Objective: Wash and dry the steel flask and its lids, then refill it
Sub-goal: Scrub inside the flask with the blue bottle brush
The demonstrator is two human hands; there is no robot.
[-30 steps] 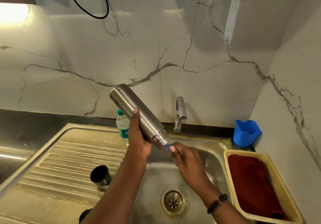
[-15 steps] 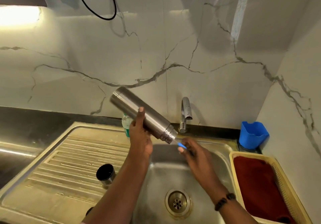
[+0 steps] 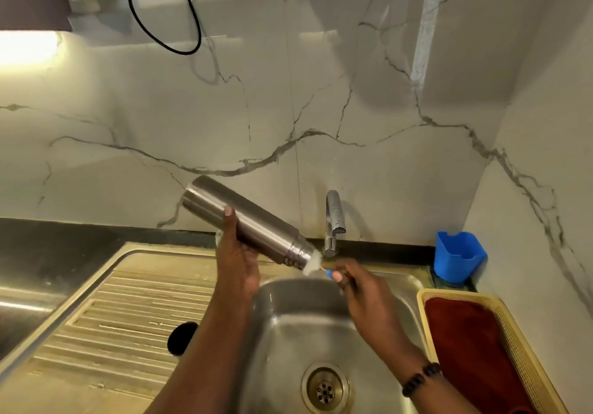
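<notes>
Left hand [image 3: 237, 262] grips the tilted steel flask [image 3: 247, 221], mouth down-right over the sink [image 3: 321, 317]; right hand [image 3: 362, 291] pinches a bottle brush [image 3: 316, 264] at its mouth.

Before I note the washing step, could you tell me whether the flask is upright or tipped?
Tipped: the left hand holds the flask slanted, mouth down toward the sink, base raised.

Steel drainboard [image 3: 106, 311] (ribbed) bearing black lid [image 3: 181, 338].

Veined white marble walls [image 3: 321, 108] meeting in a corner, black cable [image 3: 167, 28] looping down — bright light glare [image 3: 25, 47] upper left
</notes>
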